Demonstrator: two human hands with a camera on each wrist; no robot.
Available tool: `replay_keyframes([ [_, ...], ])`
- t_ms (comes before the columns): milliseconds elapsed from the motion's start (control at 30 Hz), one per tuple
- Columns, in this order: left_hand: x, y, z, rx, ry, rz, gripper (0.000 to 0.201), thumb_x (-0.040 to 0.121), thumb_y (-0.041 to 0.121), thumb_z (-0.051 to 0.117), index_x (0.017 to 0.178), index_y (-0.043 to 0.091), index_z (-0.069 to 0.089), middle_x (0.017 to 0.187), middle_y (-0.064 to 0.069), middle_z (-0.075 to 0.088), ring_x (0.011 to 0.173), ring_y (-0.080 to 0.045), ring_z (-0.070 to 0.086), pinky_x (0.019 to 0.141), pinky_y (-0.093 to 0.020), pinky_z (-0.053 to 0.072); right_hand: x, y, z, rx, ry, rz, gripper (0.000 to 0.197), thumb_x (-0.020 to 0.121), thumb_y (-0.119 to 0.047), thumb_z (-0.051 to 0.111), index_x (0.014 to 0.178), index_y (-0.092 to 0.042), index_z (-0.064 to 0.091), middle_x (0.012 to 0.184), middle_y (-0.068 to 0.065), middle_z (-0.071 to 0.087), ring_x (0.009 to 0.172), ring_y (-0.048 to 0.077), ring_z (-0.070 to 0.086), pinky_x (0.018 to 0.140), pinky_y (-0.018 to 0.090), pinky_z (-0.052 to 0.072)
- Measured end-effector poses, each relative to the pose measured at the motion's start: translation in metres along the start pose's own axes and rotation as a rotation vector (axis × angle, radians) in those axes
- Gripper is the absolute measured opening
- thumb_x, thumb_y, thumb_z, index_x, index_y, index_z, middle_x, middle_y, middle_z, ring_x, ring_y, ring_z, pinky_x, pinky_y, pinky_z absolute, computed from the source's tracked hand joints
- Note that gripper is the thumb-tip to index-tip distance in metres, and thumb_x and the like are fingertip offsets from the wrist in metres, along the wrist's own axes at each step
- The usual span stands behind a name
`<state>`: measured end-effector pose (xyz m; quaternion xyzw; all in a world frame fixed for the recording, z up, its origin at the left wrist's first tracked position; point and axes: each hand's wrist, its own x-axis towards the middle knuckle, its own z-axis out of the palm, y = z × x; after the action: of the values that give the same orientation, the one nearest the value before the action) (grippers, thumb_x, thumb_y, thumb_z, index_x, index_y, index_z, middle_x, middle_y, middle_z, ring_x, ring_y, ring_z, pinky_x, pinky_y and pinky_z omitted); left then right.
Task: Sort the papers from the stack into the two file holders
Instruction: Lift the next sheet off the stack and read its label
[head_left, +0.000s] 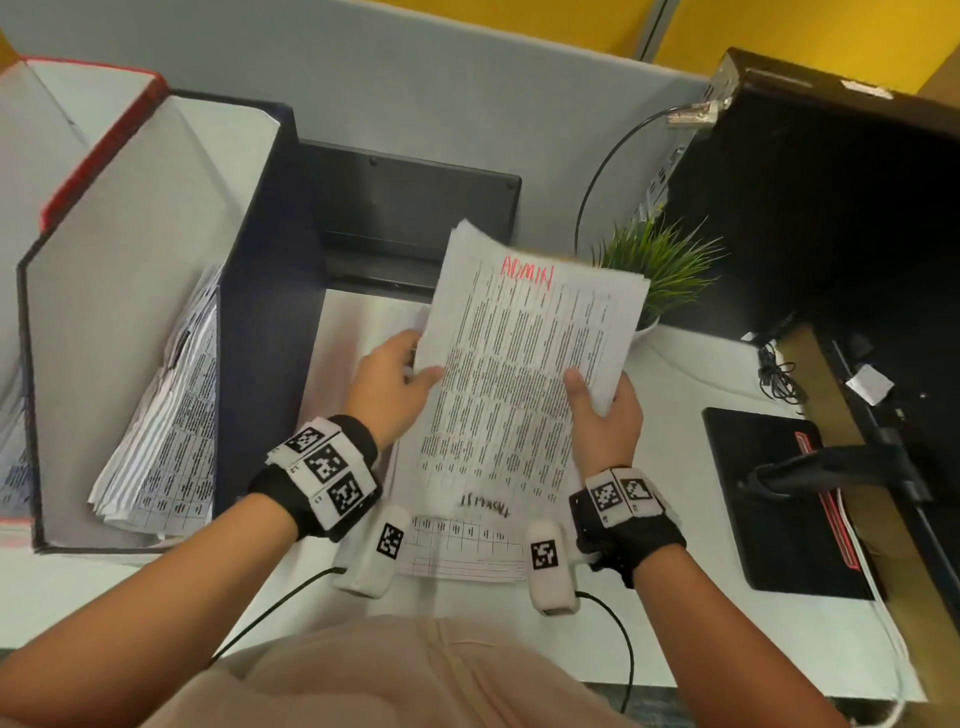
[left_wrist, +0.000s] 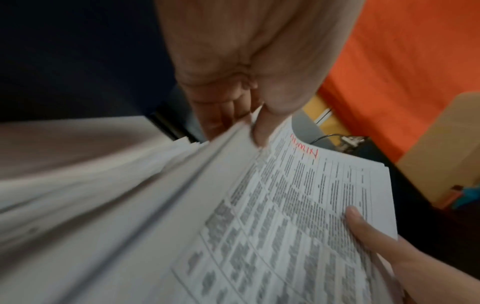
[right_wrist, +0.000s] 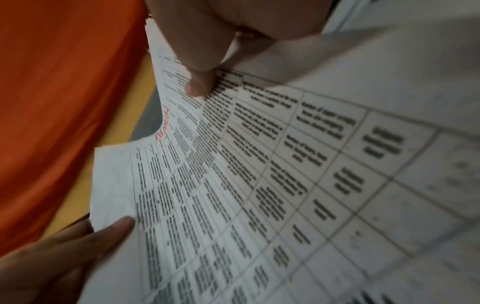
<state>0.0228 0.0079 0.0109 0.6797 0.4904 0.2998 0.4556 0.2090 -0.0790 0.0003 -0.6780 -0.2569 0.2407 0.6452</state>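
1. We're holding a bundle of white printed table sheets with red "ADMIN" handwritten on top (head_left: 524, 353) up off the desk, w/ both hands on it.
2. Left hand (head_left: 395, 384) is pinching the bundle's left long edge, thumb on the printed face, fingers behind; the left wrist view is showing the thumb (left_wrist: 270, 111) pressing over the fanned sheet edges.
3. Right hand (head_left: 602, 410) is gripping the lower right edge the same way, thumb (right_wrist: 200, 82) on top, fingers under.
4. Landmark: the dark navy cardboard file holder w/ grey inside (head_left: 260, 312), already holding slumped printed sheets. The bundle is sitting just right of it, slightly nearer us than its far end.
5. A red-edged grey file holder (head_left: 104, 140) is standing on the far side of the navy one, i.e. further left.
6. More white sheets (head_left: 467, 551) are lying flat on the desk right of the navy holder, under the raised bundle, w/ dark handwriting we can't read.
7. Key relation, as we're judging it: both holders are lying left of the grip, so the left hand is nearer. The bundle's long axis is running away from us, roughly parallel to the navy holder's slot, so a sideways carry leftward w/ little turning should line it up.
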Motion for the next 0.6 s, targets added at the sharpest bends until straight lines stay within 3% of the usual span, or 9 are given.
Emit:
replay_keyframes([
  [100,-0.003,0.024,-0.009,-0.087,0.145,0.184,0.02,0.091,0.01,0.057,0.11,0.014,0.055,0.1,0.012,0.063,0.084,0.008,0.059,0.072,-0.007,0.048,0.002,-0.033,0.006,0.148,0.012,-0.109,0.032,0.084,-0.012,0.067,0.115,-0.011,0.059,0.108,-0.003,0.067,0.097,0.005,0.065,0.083,0.017,0.054],
  [200,-0.01,0.036,-0.012,-0.141,0.221,0.309,0.017,0.09,0.011,0.057,0.106,0.017,0.053,0.095,0.021,0.059,0.082,0.015,0.059,0.068,-0.002,0.046,0.003,-0.052,0.009,0.278,-0.014,-0.195,0.031,0.082,-0.012,0.069,0.111,-0.019,0.06,0.107,-0.009,0.068,0.104,0.008,0.065,0.087,0.025,0.054],
  [267,-0.011,0.027,-0.007,-0.133,0.216,0.28,0.023,0.09,0.011,0.058,0.112,0.012,0.054,0.096,0.02,0.059,0.081,0.018,0.058,0.066,0.0,0.044,0.001,-0.047,0.012,0.263,-0.048,-0.156,0.036,0.08,-0.01,0.071,0.113,-0.017,0.059,0.107,-0.009,0.067,0.102,0.004,0.065,0.086,0.023,0.055],
  [367,-0.011,0.005,0.005,-0.032,0.149,0.148,0.032,0.09,0.017,0.058,0.119,0.005,0.055,0.092,0.008,0.064,0.073,0.006,0.058,0.062,-0.002,0.043,-0.009,-0.027,0.016,0.191,-0.085,-0.085,0.032,0.079,-0.007,0.071,0.101,-0.028,0.061,0.098,-0.016,0.066,0.09,-0.007,0.065,0.076,0.013,0.053],
  [400,-0.011,0.0,0.007,-0.018,0.159,0.142,0.029,0.09,0.018,0.059,0.117,0.006,0.057,0.087,0.011,0.064,0.071,0.006,0.058,0.061,-0.001,0.042,-0.011,-0.022,0.016,0.198,-0.076,-0.083,0.032,0.079,-0.007,0.071,0.096,-0.031,0.061,0.094,-0.019,0.067,0.088,-0.008,0.065,0.073,0.012,0.052],
  [500,-0.012,-0.005,0.009,-0.07,0.232,0.191,0.025,0.09,0.018,0.059,0.115,0.015,0.06,0.085,0.029,0.058,0.078,0.021,0.057,0.063,0.004,0.04,-0.011,-0.017,0.016,0.238,-0.054,-0.092,0.028,0.077,-0.009,0.074,0.089,-0.032,0.065,0.088,-0.02,0.072,0.091,-0.003,0.067,0.071,0.012,0.052],
  [533,-0.012,-0.005,0.011,-0.073,0.233,0.186,0.025,0.09,0.018,0.059,0.115,0.016,0.059,0.088,0.028,0.06,0.078,0.021,0.057,0.064,0.004,0.04,-0.011,-0.014,0.017,0.231,-0.068,-0.084,0.028,0.077,-0.01,0.074,0.089,-0.032,0.065,0.087,-0.021,0.072,0.091,-0.003,0.067,0.071,0.012,0.053],
  [600,-0.012,-0.006,0.014,-0.065,0.2,0.104,0.027,0.09,0.021,0.059,0.115,0.011,0.059,0.097,0.011,0.066,0.077,0.014,0.058,0.065,0.0,0.043,-0.015,-0.009,0.019,0.186,-0.101,-0.063,0.028,0.078,-0.01,0.073,0.091,-0.032,0.063,0.087,-0.02,0.071,0.089,-0.007,0.066,0.071,0.011,0.053],
])
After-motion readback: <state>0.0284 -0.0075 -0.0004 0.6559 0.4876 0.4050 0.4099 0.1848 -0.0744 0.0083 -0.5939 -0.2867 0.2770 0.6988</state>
